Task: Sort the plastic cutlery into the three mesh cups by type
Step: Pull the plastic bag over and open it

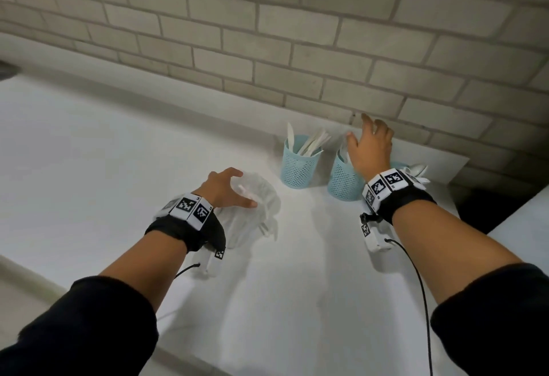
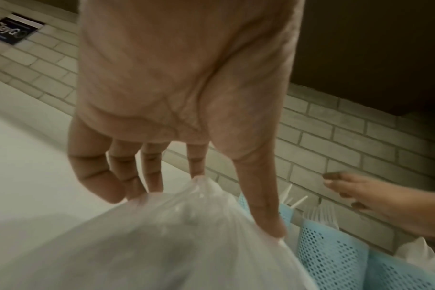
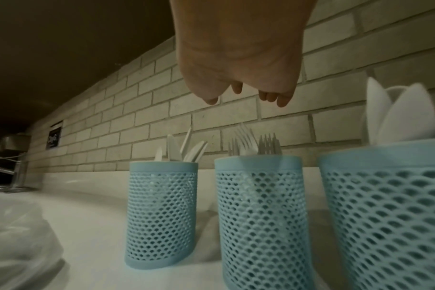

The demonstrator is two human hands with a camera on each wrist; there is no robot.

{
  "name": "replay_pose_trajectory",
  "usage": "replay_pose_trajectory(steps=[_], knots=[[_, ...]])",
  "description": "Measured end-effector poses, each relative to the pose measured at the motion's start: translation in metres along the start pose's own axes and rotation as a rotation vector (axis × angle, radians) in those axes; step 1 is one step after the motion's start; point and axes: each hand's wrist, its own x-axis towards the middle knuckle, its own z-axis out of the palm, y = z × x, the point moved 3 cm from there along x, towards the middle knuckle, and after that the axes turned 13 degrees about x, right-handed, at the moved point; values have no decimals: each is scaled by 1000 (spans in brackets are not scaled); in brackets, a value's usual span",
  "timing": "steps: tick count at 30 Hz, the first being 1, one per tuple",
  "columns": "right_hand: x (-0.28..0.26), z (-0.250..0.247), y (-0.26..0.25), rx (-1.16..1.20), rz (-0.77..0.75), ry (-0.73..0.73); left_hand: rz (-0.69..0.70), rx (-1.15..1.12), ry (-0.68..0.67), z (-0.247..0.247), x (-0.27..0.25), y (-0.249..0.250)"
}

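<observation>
Three light-blue mesh cups stand in a row by the brick wall. The left cup point(image 1: 300, 167) point(image 3: 162, 206) holds white knives point(image 3: 184, 147). In the middle cup point(image 1: 341, 181) point(image 3: 261, 215) are forks point(image 3: 256, 145). The right cup point(image 3: 385, 215) holds spoons point(image 1: 416, 169) point(image 3: 405, 113); my wrist hides most of it in the head view. My right hand point(image 1: 368, 140) point(image 3: 249, 98) hovers over the fork cup, fingers loose and empty. My left hand point(image 1: 234, 188) point(image 2: 204, 212) is spread with its fingertips resting on a clear plastic bag point(image 1: 258, 215) point(image 2: 186, 251) lying on the counter.
The white counter point(image 1: 118, 167) runs left toward a tap point(image 3: 15, 172). The brick wall point(image 1: 267, 48) stands right behind the cups and bears a black label point(image 2: 11, 29). A dark gap point(image 1: 481, 212) breaks the counter at the right. The front edge is near my elbows.
</observation>
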Motion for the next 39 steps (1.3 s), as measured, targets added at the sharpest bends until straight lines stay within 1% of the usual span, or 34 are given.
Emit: replay_pose_trajectory(steps=[3,6,8,10,12,16,18,20,22,23,26,27,29,32,35,37,39], knots=[[-3,-1,-13,58,-36,43,38,7,-11,5,-3,4],[-8,1,-22,74,-39,23,67,54,3,10,-6,8],[-14,4,-27,76,-44,-7,84,72,56,11,-8,9],[-21,6,-31,94,-49,-28,105,45,129,12,-8,10],[-27,7,-33,117,-41,-56,142,23,173,10,-9,12],[-36,2,-35,166,3,-79,221,23,226,0,-7,16],[-40,-2,-36,195,24,-91,265,13,226,-4,-6,20],[-43,-7,-37,211,40,-106,289,0,211,-7,-4,26],[-46,-11,-37,278,44,-167,334,-54,199,-11,-4,37],[-48,-12,-38,344,40,-238,360,-86,189,-12,-4,44],[-61,-16,-45,527,18,-558,485,-165,143,-10,-9,73],[-68,-20,-48,571,10,-634,528,-188,119,-8,-12,84],[-79,-29,-50,615,12,-712,605,-224,68,-1,-16,105],[-94,-41,-38,559,65,-770,686,-230,-31,14,-20,132],[-110,-47,-16,413,170,-789,712,-326,-127,33,-23,150],[-121,-46,-5,350,195,-745,713,-376,-170,45,-25,158],[-130,-43,3,301,168,-649,695,-416,-199,56,-25,162]])
